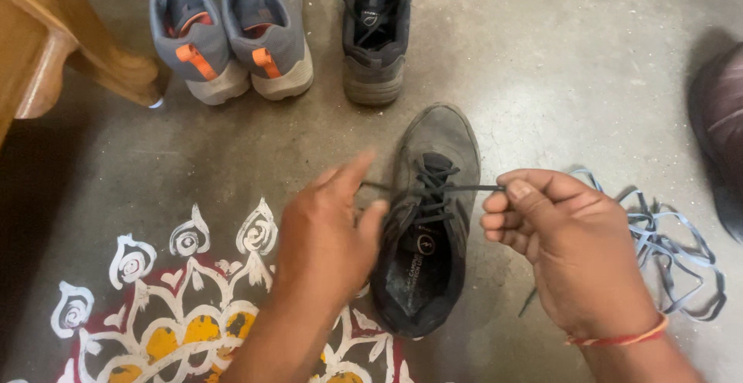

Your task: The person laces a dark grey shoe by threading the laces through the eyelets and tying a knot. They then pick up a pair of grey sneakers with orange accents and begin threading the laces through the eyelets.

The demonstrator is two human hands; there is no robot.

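**Dark shoe: lacing partway, upper eyelets still to go**

Head view, everything placed relative to the dark shoe (427, 220), which lies on the concrete floor (557, 66) with toe pointing away and opening toward the person.

- Black lace (433, 191): crossed over the lower and middle eyelets, rows look uneven and loose. Near the opening the tongue and insole show bare, so by my read the top rows are not yet threaded and nothing is tied.
- Right hand (569, 244), right of the shoe: grip pressed together, thumb and forefinger pinching one lace end, pulled taut sideways off the eyelets. Orange band on the wrist.
- Left hand (329, 228), touching the shoe's left side: forefinger extended, thumb near the eyelet edge. The other lace end runs toward it; can't tell whether it is actually pinched.
- Loose grey laces (669, 244): tangled heap, further right, behind the right hand.
- Matching dark shoe (377, 31): beyond the toe, laces in.
- Grey-and-orange pair (232, 31): beyond and left.
- Painted floor pattern (178, 313): lower left.
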